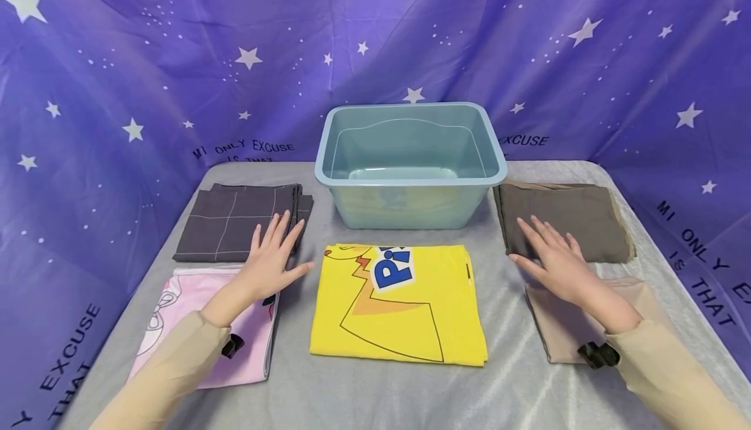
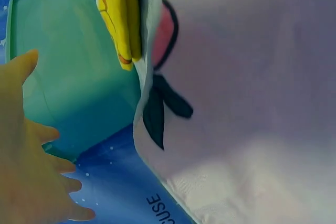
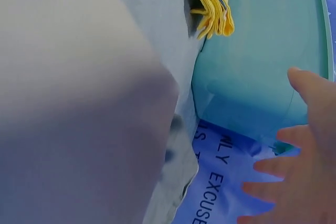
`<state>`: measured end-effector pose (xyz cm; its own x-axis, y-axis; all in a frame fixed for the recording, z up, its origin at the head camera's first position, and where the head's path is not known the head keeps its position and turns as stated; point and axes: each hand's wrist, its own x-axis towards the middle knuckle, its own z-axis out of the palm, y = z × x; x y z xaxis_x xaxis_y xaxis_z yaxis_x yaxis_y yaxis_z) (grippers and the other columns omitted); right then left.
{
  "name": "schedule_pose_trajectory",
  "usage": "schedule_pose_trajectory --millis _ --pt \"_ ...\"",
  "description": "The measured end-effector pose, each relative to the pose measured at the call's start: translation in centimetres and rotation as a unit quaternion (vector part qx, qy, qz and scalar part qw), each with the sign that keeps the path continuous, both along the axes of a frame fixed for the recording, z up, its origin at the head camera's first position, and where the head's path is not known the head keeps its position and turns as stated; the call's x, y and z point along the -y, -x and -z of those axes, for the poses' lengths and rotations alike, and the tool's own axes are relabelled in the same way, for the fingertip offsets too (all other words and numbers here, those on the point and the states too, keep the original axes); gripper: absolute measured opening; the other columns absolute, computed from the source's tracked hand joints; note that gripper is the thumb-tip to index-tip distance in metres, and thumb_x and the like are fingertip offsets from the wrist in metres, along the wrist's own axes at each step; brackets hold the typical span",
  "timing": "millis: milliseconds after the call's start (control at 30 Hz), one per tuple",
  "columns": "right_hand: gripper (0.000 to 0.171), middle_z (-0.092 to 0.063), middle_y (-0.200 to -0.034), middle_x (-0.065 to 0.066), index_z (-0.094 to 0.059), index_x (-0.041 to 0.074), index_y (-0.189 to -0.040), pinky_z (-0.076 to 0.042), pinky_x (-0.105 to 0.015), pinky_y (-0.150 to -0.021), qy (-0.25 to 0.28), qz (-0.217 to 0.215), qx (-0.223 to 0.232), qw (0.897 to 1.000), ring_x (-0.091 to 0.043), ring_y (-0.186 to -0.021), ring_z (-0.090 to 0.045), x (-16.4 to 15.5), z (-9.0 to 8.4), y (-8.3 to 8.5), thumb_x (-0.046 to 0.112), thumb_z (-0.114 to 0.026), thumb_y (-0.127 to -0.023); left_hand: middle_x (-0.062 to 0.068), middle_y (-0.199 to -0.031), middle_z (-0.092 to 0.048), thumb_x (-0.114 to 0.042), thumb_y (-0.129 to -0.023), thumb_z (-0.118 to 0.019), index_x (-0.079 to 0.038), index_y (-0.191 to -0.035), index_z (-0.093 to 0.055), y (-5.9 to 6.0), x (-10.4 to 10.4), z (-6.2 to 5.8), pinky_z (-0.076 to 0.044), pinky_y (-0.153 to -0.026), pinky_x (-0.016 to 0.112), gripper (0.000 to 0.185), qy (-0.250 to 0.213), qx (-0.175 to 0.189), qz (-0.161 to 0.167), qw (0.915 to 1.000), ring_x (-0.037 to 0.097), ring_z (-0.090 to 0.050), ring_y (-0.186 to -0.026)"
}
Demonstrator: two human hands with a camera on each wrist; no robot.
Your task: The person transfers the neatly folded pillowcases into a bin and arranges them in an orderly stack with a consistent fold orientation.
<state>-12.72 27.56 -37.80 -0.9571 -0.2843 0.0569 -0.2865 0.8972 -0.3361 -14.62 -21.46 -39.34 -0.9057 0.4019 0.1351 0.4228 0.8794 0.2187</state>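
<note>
Lying flat in the middle of the grey table (image 1: 510,326), the folded yellow cloth (image 1: 399,303) sits just in front of the blue tub (image 1: 411,163). The left hand (image 1: 271,262) has straight fingers spread over the pink cloth (image 1: 193,313) and dark checked cloth (image 1: 237,221), holding nothing. The right hand (image 1: 557,262), open too, hovers over the brown cloth (image 1: 577,221) and tan cloth (image 1: 563,326).
</note>
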Motion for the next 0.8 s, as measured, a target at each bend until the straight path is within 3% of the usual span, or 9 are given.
schedule_pose_trajectory --millis 300,533,800 --pt "0.068 -0.022 -0.138 -0.03 -0.016 0.004 -0.141 -0.017 -0.063 -0.093 0.055 -0.025 0.031 0.998 -0.048 -0.122 -0.022 1.0 -0.2 -0.2 0.037 -0.048 -0.09 0.021 -0.142 -0.019 -0.047 -0.083 -0.053 -0.005 -0.137 -0.028 -1.0 -0.6 0.0 0.0 -0.101 0.058 0.073 -0.036 0.021 0.009 0.9991 0.036 -0.006 -0.132" --pt "0.065 -0.03 -0.134 -0.028 -0.024 -0.001 -0.137 -0.026 -0.059 -0.092 0.072 -0.025 0.04 0.996 -0.047 -0.119 -0.029 1.8 0.1 -0.2 0.036 -0.05 -0.089 0.023 -0.138 -0.027 -0.036 -0.083 -0.058 0.0 -0.133 -0.032 -1.3 -1.0 0.4 -0.014 -0.098 0.06 0.067 -0.065 0.042 0.001 0.997 0.041 -0.019 -0.128" --pt "0.06 -0.042 -0.126 -0.027 -0.031 -0.004 -0.133 -0.036 -0.054 -0.087 0.137 -0.025 0.063 0.988 -0.04 -0.11 -0.045 2.5 1.2 -0.5 0.031 -0.052 -0.089 0.023 -0.134 -0.032 -0.033 -0.086 -0.055 0.003 -0.133 -0.03 -1.9 -1.4 1.0 -0.026 -0.098 0.053 0.064 -0.141 0.106 -0.008 0.9843 0.037 -0.03 -0.124"
